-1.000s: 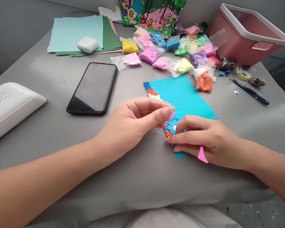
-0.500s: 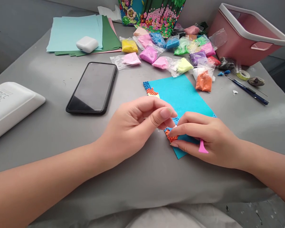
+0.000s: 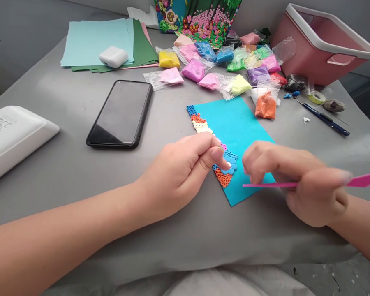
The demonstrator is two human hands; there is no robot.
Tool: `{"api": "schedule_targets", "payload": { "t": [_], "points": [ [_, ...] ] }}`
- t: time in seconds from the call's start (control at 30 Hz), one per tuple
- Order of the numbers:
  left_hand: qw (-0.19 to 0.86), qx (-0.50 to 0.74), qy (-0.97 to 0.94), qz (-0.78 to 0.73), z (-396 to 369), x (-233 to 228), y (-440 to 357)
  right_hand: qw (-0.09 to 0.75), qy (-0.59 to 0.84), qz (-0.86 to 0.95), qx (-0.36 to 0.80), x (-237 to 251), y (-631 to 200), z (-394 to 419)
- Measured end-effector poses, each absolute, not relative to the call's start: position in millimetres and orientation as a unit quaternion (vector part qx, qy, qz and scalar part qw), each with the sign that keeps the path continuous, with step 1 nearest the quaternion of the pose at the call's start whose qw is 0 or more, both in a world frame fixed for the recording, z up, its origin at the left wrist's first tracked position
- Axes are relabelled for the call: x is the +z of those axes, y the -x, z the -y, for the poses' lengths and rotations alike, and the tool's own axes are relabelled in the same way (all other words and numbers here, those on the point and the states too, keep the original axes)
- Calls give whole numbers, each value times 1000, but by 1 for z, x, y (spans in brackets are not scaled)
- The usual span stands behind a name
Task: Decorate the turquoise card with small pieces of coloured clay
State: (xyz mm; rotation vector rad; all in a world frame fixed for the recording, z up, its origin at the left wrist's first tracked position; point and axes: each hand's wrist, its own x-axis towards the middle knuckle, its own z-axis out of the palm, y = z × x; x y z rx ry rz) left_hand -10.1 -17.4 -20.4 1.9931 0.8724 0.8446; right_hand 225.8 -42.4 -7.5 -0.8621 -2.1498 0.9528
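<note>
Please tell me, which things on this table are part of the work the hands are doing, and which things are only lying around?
In the work:
- left hand, fingertips at the clay pattern
- right hand, gripping the pink tool
- blue card bearing the pattern

Lying about:
- phone
- earbud case on the paper sheets
- clay bags
- pink bin
- white box
- dark blue tool

Bare table [image 3: 172, 115] between phone [image 3: 120, 114] and card [image 3: 239, 131]; clay bags [image 3: 222, 68] crowd beyond.

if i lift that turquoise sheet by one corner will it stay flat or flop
The turquoise sheet looks thin and lies flat, so it would probably bend. The clay dots along its left edge may weigh that side down and might crack.
</note>
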Motion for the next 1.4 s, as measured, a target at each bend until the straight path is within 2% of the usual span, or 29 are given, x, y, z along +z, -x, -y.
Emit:
{"api": "schedule_targets", "payload": {
  "t": [0.17,0.43,0.6,0.9,1.03,1.13,1.27,1.4],
  "points": [
    [364,336,-808,-319,16,-25,10,312,280,836,354,-10,-217,45],
    [328,328,-829,-312,18,-29,12,299,302,847,319,-10,-213,40],
    [329,325,-829,-314,18,-29,12,286,312,851,310,-10,-213,40],
    [341,299,-826,-335,17,-27,11,312,317,842,305,-22,-214,41],
    [345,291,-825,-340,17,-26,12,287,319,853,297,-20,-213,41],
    [356,284,-821,-345,17,-25,11,301,323,830,340,-17,-213,42],
    [367,288,-817,-339,17,-25,11,341,372,731,460,-15,-216,42],
    [379,313,-808,-324,16,-25,11,432,388,633,512,-18,-220,37]
  ]
}}
